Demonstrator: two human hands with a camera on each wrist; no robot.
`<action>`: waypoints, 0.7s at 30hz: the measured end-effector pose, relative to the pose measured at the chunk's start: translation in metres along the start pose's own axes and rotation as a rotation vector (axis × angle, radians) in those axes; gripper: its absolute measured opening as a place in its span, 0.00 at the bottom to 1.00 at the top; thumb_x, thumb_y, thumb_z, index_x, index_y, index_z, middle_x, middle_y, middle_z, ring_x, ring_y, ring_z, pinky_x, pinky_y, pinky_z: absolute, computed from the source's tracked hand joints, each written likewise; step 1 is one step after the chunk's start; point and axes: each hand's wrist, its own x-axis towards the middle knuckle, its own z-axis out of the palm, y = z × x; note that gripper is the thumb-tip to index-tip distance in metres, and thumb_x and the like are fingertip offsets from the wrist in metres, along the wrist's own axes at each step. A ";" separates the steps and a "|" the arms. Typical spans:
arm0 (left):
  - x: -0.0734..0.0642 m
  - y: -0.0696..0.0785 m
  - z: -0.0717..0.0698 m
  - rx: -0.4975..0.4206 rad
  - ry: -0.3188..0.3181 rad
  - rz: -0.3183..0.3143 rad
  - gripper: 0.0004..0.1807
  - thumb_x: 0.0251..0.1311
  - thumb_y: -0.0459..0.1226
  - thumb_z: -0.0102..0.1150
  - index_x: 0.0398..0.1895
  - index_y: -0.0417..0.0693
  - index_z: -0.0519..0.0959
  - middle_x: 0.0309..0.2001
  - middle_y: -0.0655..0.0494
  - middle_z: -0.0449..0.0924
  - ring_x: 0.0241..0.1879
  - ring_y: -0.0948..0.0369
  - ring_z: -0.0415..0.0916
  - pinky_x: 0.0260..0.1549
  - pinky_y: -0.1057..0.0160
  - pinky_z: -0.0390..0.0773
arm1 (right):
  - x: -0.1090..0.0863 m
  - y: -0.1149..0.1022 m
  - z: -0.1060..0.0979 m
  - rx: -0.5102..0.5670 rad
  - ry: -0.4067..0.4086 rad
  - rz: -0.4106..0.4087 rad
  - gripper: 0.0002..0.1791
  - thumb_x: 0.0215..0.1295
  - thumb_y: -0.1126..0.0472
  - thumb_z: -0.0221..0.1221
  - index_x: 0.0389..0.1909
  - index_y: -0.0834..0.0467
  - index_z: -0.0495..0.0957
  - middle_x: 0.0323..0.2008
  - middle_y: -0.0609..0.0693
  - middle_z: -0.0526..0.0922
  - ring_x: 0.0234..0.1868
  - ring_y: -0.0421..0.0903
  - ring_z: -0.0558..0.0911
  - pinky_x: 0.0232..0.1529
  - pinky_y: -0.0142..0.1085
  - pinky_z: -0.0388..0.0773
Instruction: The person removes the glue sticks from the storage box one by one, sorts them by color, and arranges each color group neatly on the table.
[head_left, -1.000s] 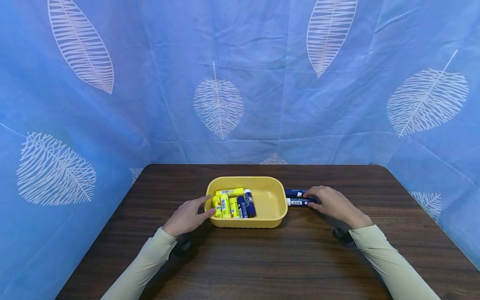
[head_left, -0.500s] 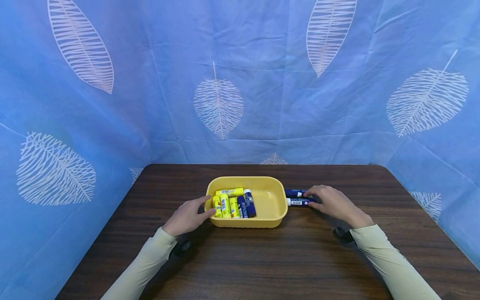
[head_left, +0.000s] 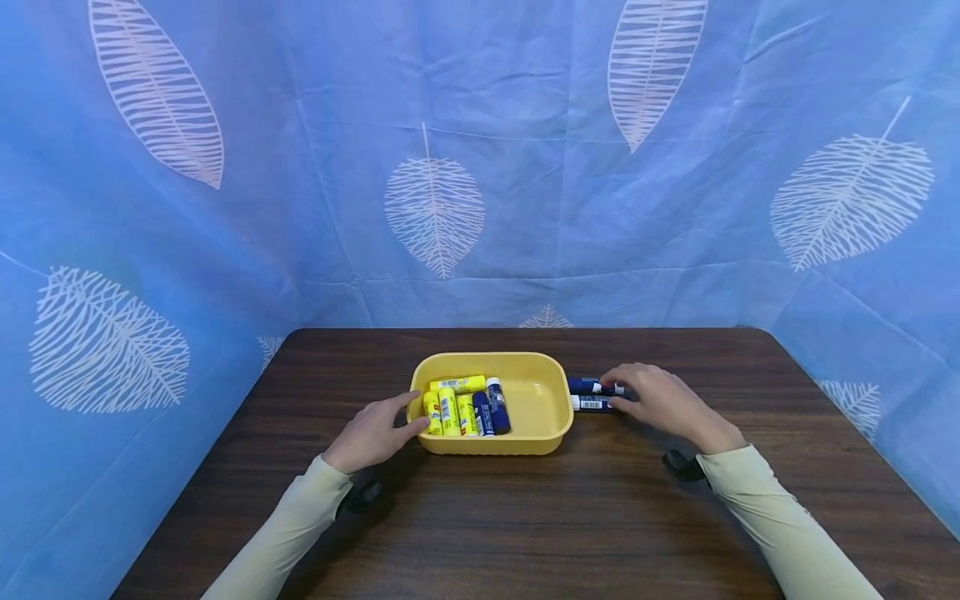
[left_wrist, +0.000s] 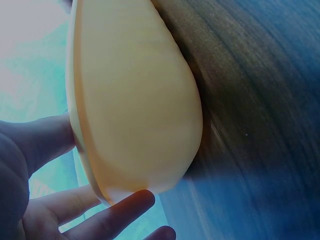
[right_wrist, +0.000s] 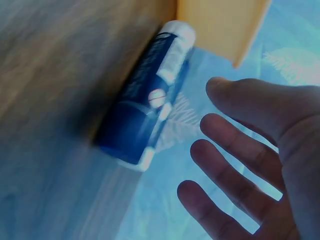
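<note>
Your right hand [head_left: 663, 406] has edged up, spread and empty, by blue glue sticks [head_left: 591, 403]; your left hand [head_left: 375, 433] rests spread at the tub [head_left: 491, 447]; picking seems underway, calling for a pinch

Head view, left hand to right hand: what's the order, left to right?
Left hand, three yellow tubes side by side in the yellow tub, two blue tubes beside them, two loose blue tubes on the table, right hand.
</note>
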 end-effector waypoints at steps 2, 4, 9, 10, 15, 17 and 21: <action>-0.001 0.000 0.000 -0.001 0.000 -0.001 0.35 0.71 0.50 0.60 0.76 0.45 0.67 0.71 0.43 0.71 0.70 0.44 0.69 0.67 0.38 0.69 | 0.002 -0.005 -0.002 0.012 0.003 -0.008 0.17 0.66 0.60 0.68 0.53 0.59 0.84 0.51 0.55 0.87 0.52 0.56 0.85 0.50 0.55 0.83; -0.001 0.000 0.000 -0.002 0.001 0.002 0.35 0.71 0.50 0.60 0.76 0.45 0.67 0.71 0.43 0.72 0.70 0.44 0.69 0.67 0.38 0.69 | 0.004 -0.009 -0.005 0.026 0.004 -0.017 0.17 0.66 0.59 0.68 0.54 0.58 0.84 0.51 0.55 0.87 0.52 0.55 0.85 0.51 0.55 0.83; -0.002 0.001 0.000 0.001 -0.001 0.003 0.35 0.70 0.50 0.61 0.76 0.45 0.67 0.71 0.43 0.71 0.70 0.44 0.69 0.67 0.37 0.69 | 0.016 -0.022 -0.013 0.040 0.004 -0.048 0.16 0.68 0.57 0.67 0.55 0.56 0.84 0.52 0.53 0.87 0.52 0.53 0.85 0.52 0.54 0.83; -0.002 0.001 0.000 0.002 -0.002 0.001 0.35 0.70 0.50 0.60 0.76 0.46 0.67 0.72 0.43 0.71 0.70 0.44 0.69 0.67 0.37 0.69 | 0.019 -0.025 -0.015 0.037 0.004 -0.062 0.16 0.68 0.57 0.67 0.55 0.56 0.84 0.52 0.53 0.87 0.52 0.53 0.85 0.52 0.54 0.83; -0.001 0.001 0.000 0.007 -0.004 -0.005 0.35 0.71 0.50 0.60 0.76 0.47 0.67 0.72 0.43 0.70 0.71 0.44 0.68 0.67 0.37 0.69 | 0.039 -0.039 -0.025 0.024 -0.016 -0.118 0.17 0.69 0.56 0.66 0.56 0.55 0.83 0.53 0.52 0.86 0.52 0.52 0.85 0.51 0.52 0.84; -0.001 0.001 0.000 0.009 -0.004 -0.007 0.35 0.71 0.50 0.60 0.76 0.47 0.67 0.72 0.43 0.70 0.71 0.44 0.68 0.67 0.37 0.69 | 0.049 -0.045 -0.030 0.028 -0.029 -0.127 0.17 0.69 0.55 0.66 0.56 0.55 0.83 0.53 0.51 0.86 0.52 0.51 0.85 0.51 0.51 0.84; -0.002 0.002 0.000 0.007 -0.005 -0.020 0.35 0.70 0.50 0.61 0.76 0.47 0.67 0.73 0.43 0.70 0.71 0.44 0.68 0.67 0.37 0.69 | 0.067 -0.057 -0.038 0.073 -0.057 -0.151 0.17 0.70 0.54 0.65 0.57 0.55 0.83 0.53 0.51 0.87 0.51 0.49 0.86 0.51 0.49 0.84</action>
